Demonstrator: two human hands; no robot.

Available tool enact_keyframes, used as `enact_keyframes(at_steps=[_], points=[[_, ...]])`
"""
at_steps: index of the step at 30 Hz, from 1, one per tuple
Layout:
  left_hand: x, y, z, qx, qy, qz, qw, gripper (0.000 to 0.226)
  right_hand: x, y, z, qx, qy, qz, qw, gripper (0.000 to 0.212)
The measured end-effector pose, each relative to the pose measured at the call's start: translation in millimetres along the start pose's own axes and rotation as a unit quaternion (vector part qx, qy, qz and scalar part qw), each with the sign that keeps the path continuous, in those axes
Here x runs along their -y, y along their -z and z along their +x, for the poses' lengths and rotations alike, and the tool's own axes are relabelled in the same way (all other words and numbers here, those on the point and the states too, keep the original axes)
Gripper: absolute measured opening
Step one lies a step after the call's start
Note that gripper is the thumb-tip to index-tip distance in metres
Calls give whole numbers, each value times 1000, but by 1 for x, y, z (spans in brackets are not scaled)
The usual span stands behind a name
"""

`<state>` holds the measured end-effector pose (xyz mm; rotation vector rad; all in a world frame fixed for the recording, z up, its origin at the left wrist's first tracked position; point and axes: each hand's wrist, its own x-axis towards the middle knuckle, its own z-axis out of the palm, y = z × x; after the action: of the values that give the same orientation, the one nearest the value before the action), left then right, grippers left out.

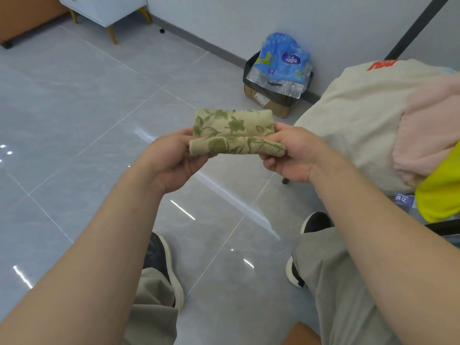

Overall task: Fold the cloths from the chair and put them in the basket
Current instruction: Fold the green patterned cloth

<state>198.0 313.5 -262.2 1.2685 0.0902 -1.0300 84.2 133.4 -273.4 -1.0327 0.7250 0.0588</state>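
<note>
Broadly, a glossy grey tiled floor point(87, 108) fills most of the view and meets a pale wall along a dark skirting at the top. At the right edge sits a heap of cloths: a big cream cloth point(353, 120) with a red patch near its top, a pink cloth point(433, 135) lying against it, and a yellow cloth point(440, 190) at the lower right. What carries the heap is hidden, apart from a small dark leg tip on the floor under its left side.

Two bare forearms reach forward from the bottom corners, above grey trousers and dark shoes with pale soles. A white cabinet point(107, 8) on slim gold legs stands in the far top left. By the wall, a cardboard box point(268, 100) lined with a black bag holds a blue plastic pack point(281, 61).

The green floral cloth point(234, 125) is held in the air at the centre, above the floor and well apart from the heap, folded into a small block with its near edge rolled over. The left hand point(171, 160) grips its left end, and the right hand point(296, 155) grips its right end. On both hands the fingers are curled under the cloth with the thumb pressed on top.
</note>
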Motion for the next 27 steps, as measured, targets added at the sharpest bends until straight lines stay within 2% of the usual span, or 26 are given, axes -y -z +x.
enact_keyframes(at_steps=[4,8,11,14,21,27], points=[[-3,-3,-3,13,-18,-41,999,31,2,3,0,30,17,55,998,46],[-4,-3,-5,46,-15,-87,995,41,6,5,-2,63,19,76,995,42],[-5,-1,-4,62,-17,-93,994,51,7,4,-4,85,22,55,995,34],[-4,-1,-4,66,-19,-93,993,54,6,4,-3,87,26,36,995,35],[-2,-3,-4,54,-6,-108,993,41,4,6,3,32,39,83,995,41],[-1,-4,-3,43,43,-226,972,31,3,6,6,40,-25,166,985,35]])
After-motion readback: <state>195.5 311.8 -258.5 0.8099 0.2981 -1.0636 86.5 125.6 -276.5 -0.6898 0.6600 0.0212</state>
